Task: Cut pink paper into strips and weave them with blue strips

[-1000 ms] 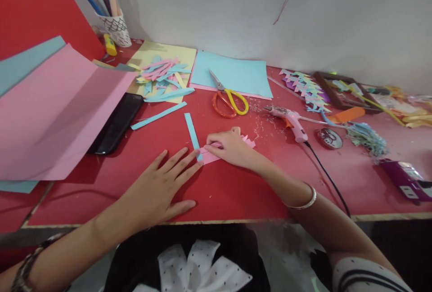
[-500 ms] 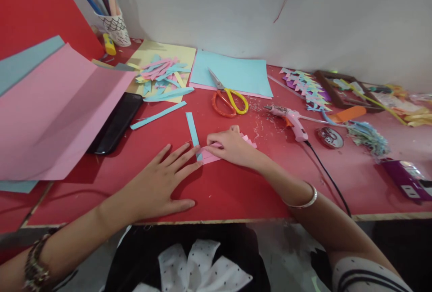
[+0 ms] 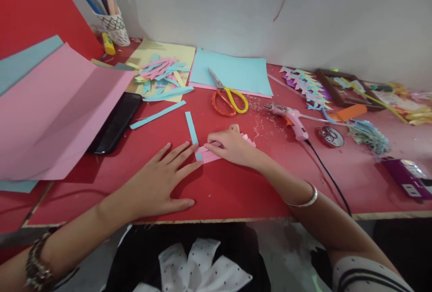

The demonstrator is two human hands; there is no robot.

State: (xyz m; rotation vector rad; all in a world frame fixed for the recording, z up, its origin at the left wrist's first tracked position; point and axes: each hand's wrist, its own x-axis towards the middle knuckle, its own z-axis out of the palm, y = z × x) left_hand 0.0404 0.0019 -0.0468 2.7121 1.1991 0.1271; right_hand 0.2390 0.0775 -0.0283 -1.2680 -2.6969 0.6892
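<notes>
My left hand lies flat on the red table with its fingers spread. Its fingertips touch the lower end of a blue paper strip and the left ends of some pink paper strips. Over the pink strips, my right hand is curled, its thumb and fingers closed on them. Part of the pink strips is under that hand, and their stepped far ends show to its right. A second blue strip lies apart, up and to the left.
Scissors lie partly on a light-blue sheet. A pink glue gun with a black cord rests to the right. Cut paper strips are heaped behind. At left, a large pink sheet overhangs a black phone.
Near my left fingertips, a pink strip's end now lies across the lower part of the blue strip. My left fingers have shifted slightly; my right hand has barely moved.
</notes>
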